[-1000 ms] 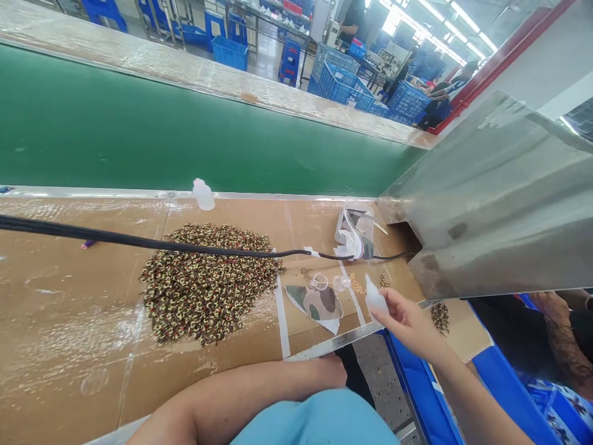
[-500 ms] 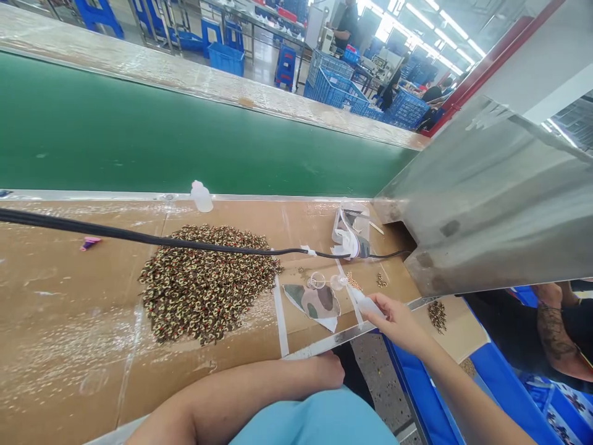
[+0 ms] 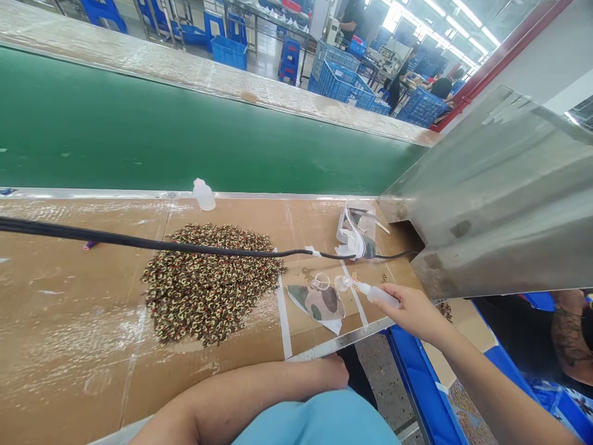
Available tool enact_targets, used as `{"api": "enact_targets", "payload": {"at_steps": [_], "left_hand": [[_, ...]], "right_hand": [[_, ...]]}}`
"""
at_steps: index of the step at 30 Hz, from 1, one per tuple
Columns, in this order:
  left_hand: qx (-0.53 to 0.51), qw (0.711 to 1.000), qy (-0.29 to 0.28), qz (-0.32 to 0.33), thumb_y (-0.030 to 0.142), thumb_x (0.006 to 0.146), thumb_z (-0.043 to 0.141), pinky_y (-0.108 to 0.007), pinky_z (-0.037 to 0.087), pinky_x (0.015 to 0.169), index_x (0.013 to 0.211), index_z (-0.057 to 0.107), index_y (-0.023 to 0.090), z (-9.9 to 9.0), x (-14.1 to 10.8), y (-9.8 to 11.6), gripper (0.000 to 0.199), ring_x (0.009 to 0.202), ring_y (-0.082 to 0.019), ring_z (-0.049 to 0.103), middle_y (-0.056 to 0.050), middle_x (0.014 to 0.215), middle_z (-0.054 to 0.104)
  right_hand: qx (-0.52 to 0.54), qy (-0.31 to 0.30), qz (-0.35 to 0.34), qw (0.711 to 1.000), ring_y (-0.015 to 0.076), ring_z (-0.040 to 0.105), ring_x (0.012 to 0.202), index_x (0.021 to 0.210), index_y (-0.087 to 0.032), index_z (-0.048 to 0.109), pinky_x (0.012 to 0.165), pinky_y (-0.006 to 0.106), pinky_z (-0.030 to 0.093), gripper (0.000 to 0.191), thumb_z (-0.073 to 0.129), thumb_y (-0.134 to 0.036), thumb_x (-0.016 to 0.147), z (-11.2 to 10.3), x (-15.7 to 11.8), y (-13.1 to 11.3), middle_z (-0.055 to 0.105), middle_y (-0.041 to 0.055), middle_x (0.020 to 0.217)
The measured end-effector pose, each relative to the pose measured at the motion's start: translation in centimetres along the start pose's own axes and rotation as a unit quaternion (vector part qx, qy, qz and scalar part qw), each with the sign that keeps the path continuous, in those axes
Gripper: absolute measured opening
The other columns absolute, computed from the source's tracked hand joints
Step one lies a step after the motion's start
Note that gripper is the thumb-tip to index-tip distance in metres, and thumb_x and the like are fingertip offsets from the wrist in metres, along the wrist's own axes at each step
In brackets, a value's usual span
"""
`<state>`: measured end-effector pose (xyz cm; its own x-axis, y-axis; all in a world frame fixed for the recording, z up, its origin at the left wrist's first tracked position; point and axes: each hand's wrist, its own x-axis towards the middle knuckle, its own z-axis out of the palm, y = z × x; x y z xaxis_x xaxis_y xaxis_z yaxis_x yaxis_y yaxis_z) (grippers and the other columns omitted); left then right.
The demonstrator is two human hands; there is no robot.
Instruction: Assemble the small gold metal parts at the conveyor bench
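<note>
My right hand (image 3: 405,307) is closed around a small translucent squeeze bottle (image 3: 382,296). The bottle is tilted, its narrow nozzle pointing left at a small clear dish (image 3: 341,283). Left of that dish lies a clear ring-shaped piece (image 3: 320,282), just above a camouflage fabric scrap (image 3: 319,301). A few tiny gold-coloured pieces lie near the nozzle. My left hand (image 3: 340,371) rests by the table's front edge with its fingers hidden. A large heap of small dark-and-gold parts (image 3: 213,284) covers the cardboard to the left.
A black cable (image 3: 231,251) runs across the cardboard-covered table. Behind lie a white bottle (image 3: 204,195), a clear plastic box (image 3: 365,216) and a green belt (image 3: 208,142). A metal panel (image 3: 491,204) stands at right; a co-worker's tattooed arm (image 3: 567,334) is beyond.
My right hand has turned the squeeze bottle, so more of it shows and its nozzle comes close to the clear dish. My left hand stays in place. The view has shifted slightly.
</note>
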<state>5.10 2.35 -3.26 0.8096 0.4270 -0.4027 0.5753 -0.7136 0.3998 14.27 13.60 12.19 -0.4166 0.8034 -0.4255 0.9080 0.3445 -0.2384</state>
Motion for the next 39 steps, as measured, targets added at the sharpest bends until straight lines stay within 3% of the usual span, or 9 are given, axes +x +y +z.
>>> {"api": "enact_targets", "payload": {"at_steps": [6, 12, 16, 25, 31, 35, 39], "left_hand": [[-0.019, 0.999, -0.021, -0.025, 0.015, 0.079, 0.055, -0.027, 0.039, 0.05, 0.095, 0.071, 0.011, -0.7, -0.2, 0.2, 0.023, 0.072, -0.023, 0.067, -0.016, 0.09, 0.071], [-0.032, 0.998, -0.039, -0.029, 0.014, 0.078, 0.056, -0.028, 0.041, 0.055, 0.094, 0.071, 0.012, -0.7, 0.3, 0.2, 0.022, 0.075, -0.024, 0.067, -0.015, 0.087, 0.072], [-0.04, 0.999, -0.026, -0.014, 0.012, 0.079, 0.053, -0.028, 0.04, 0.055, 0.094, 0.07, 0.011, -0.2, 0.3, 0.1, 0.023, 0.083, -0.024, 0.067, -0.015, 0.089, 0.072], [-0.023, 1.0, 0.001, -0.019, 0.015, 0.078, 0.055, -0.032, 0.042, 0.055, 0.089, 0.072, 0.012, 1.5, 1.2, 0.0, 0.021, 0.076, -0.027, 0.068, -0.018, 0.089, 0.071], [-0.026, 0.999, 0.009, -0.019, 0.011, 0.076, 0.053, -0.033, 0.044, 0.059, 0.089, 0.072, 0.011, 1.2, 0.6, 0.1, 0.023, 0.077, -0.027, 0.067, -0.018, 0.09, 0.071], [-0.023, 1.0, 0.001, -0.017, 0.012, 0.077, 0.053, -0.032, 0.043, 0.058, 0.089, 0.073, 0.012, 0.9, 0.5, 0.2, 0.024, 0.074, -0.027, 0.067, -0.019, 0.087, 0.071], [-0.014, 1.0, -0.008, -0.024, 0.016, 0.078, 0.054, -0.031, 0.04, 0.053, 0.091, 0.073, 0.012, 1.0, 1.0, 0.2, 0.024, 0.066, -0.026, 0.067, -0.019, 0.083, 0.071]], "right_hand": [[-0.064, -0.016, 0.015, 0.998, 0.0203, 0.063, 0.077, 0.096, -0.024, 0.066, 0.061, 0.026, 0.042, 0.032, 0.043, -0.04, 0.08, -1.4, 0.4, -0.9, 0.07, 0.0025, 0.092], [-0.1, -0.029, 0.016, 0.994, 0.0214, 0.063, 0.082, 0.099, -0.024, 0.066, 0.063, 0.026, 0.041, 0.032, 0.044, -0.037, 0.08, -1.5, 0.6, -1.1, 0.07, 0.0031, 0.094], [-0.094, -0.02, 0.017, 0.995, 0.0218, 0.064, 0.08, 0.097, -0.025, 0.067, 0.061, 0.026, 0.041, 0.029, 0.046, -0.035, 0.079, -1.5, 0.7, -0.8, 0.071, 0.0029, 0.091], [-0.043, 0.004, -0.008, 0.999, 0.0226, 0.063, 0.073, 0.091, -0.025, 0.069, 0.059, 0.028, 0.04, 0.027, 0.049, -0.035, 0.075, -1.0, 0.8, -0.2, 0.071, 0.0032, 0.084], [-0.019, -0.005, -0.004, 1.0, 0.0218, 0.063, 0.077, 0.093, -0.025, 0.067, 0.061, 0.028, 0.042, 0.029, 0.047, -0.04, 0.078, -0.8, 0.9, 0.3, 0.07, 0.003, 0.089], [0.05, -0.018, 0.005, 0.999, 0.022, 0.062, 0.082, 0.094, -0.024, 0.066, 0.068, 0.03, 0.044, 0.032, 0.048, -0.044, 0.077, -0.3, 0.9, 0.8, 0.069, 0.0023, 0.092], [0.237, -0.046, 0.005, 0.97, 0.0233, 0.062, 0.089, 0.097, -0.018, 0.064, 0.077, 0.034, 0.047, 0.043, 0.053, -0.052, 0.073, 1.6, 0.7, 1.7, 0.069, 0.0049, 0.094]]}}
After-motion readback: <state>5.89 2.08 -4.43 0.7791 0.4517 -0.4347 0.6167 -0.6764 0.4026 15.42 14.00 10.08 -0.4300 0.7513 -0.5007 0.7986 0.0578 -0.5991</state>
